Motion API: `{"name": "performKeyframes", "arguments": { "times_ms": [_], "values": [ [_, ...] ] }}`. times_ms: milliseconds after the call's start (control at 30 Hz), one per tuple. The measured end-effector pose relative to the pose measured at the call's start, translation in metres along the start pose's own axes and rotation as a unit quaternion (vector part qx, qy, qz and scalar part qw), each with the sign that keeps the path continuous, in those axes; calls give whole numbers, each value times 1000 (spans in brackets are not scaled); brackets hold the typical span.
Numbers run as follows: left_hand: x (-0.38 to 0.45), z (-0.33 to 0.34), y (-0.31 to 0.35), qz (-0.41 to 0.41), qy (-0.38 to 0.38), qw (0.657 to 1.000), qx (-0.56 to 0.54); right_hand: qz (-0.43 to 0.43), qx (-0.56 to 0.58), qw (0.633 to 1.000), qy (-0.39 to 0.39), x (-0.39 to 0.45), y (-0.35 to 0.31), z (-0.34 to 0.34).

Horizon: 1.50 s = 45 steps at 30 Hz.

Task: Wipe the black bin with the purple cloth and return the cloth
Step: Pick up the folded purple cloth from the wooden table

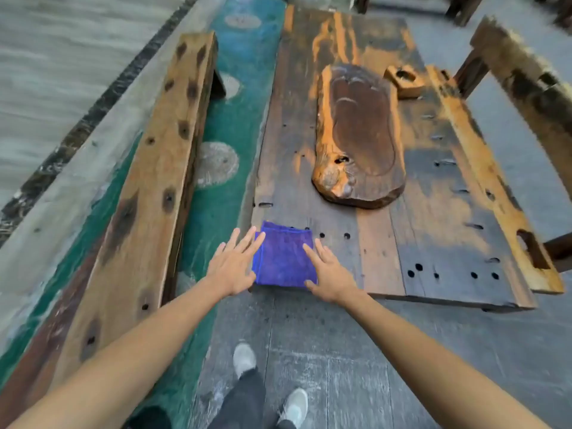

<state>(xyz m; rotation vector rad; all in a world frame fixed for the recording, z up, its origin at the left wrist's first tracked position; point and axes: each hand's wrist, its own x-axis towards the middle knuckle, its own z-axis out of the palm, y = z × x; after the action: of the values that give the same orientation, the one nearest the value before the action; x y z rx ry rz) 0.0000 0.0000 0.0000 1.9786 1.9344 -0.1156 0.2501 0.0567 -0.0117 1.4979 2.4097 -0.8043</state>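
Note:
A folded purple cloth [283, 257] lies flat on the near left corner of a weathered wooden table [402, 243]. My left hand [233, 261] hovers at the cloth's left edge, fingers spread, fingertips over its upper left corner. My right hand [329, 270] is at the cloth's right edge, fingers apart, the index finger lying over the cloth. Neither hand grips anything. A dark rounded thing [148, 418] shows at the bottom edge left of my legs; I cannot tell whether it is the black bin.
A carved wooden slab [359, 134] and a small wooden block [404, 80] sit further back on the table. A long wooden bench [148, 181] runs along the left, another bench [526, 75] at the right. My feet stand on grey floor tiles.

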Motion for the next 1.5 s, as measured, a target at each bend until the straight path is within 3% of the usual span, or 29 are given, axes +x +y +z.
{"name": "performKeyframes", "arguments": {
  "times_ms": [133, 500, 700, 833, 1000, 1100, 1267, 1500],
  "values": [
    [19, 22, -14, 18, -70, 997, 14, 44, 11, 997, -63, 28, -4, 23],
    [65, 84, -33, 122, -155, 980, 8, 107, -26, 987, -119, 63, 21, 67],
    [67, 108, -22, 111, -104, 983, 107, 76, -124, 988, -44, 60, 22, 87],
    [74, 105, -15, 111, -72, 984, 119, 25, -103, 994, -33, 61, 37, 81],
    [79, 93, -26, 151, 6, 987, 51, -67, -9, 995, 70, 48, 67, 61],
    [85, 85, -31, 157, -23, 987, -27, -86, 35, 991, 96, 48, 70, 48],
    [105, 64, -37, 45, -59, 969, -236, -45, 151, 974, 161, 68, 70, 16],
    [161, 38, -49, -34, -5, 944, -327, 55, 265, 949, 162, 139, 73, -11]
  ]
}}
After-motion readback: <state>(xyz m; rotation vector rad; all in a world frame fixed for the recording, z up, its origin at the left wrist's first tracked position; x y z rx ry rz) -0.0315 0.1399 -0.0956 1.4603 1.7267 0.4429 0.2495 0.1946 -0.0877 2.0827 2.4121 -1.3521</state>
